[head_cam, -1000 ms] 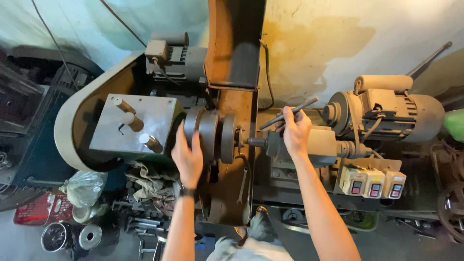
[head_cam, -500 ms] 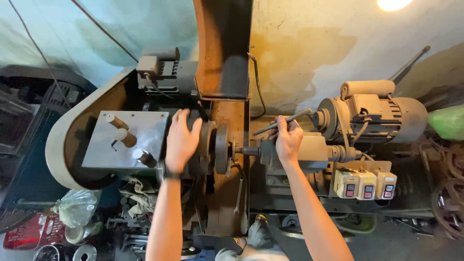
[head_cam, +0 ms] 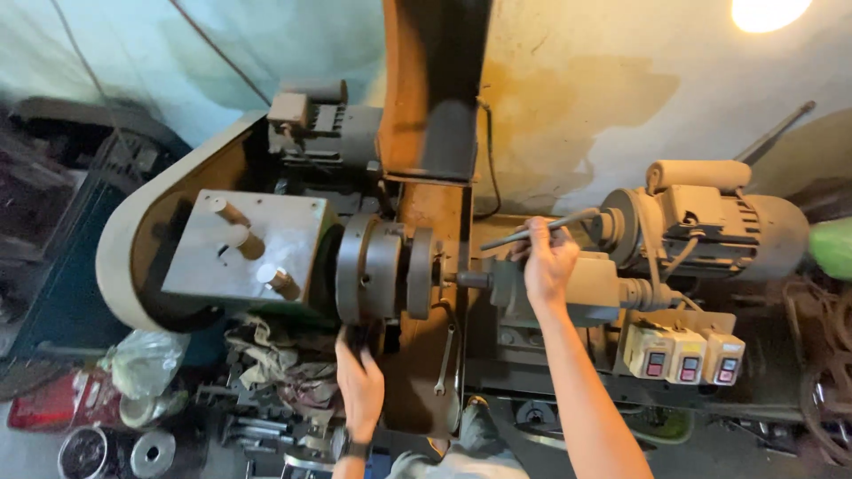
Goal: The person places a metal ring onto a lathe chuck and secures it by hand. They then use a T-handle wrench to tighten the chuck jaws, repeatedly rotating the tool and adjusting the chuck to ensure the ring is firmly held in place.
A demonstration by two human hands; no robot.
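Far left of the chuck (head_cam: 373, 269), the curved belt guard (head_cam: 120, 257) sweeps round, its grey cover plate (head_cam: 240, 248) carrying two stubby pegs. Below the chuck, rags (head_cam: 275, 372) and loose metal parts crowd the space. Your left hand (head_cam: 359, 381) is low, just under the chuck's lower edge, fingers curled onto a dark piece there; whether they grip it, I cannot tell. The chuck sits mid-frame on the lathe, and there's a narrow gap to its right before the short spindle. Your right hand (head_cam: 548, 262) is right of that gap, fingers clenched around a slim metal lever (head_cam: 537, 232) angling up toward the motor (head_cam: 710, 222). Three switch boxes (head_cam: 683, 353) sit below the motor, clear of your forearm.
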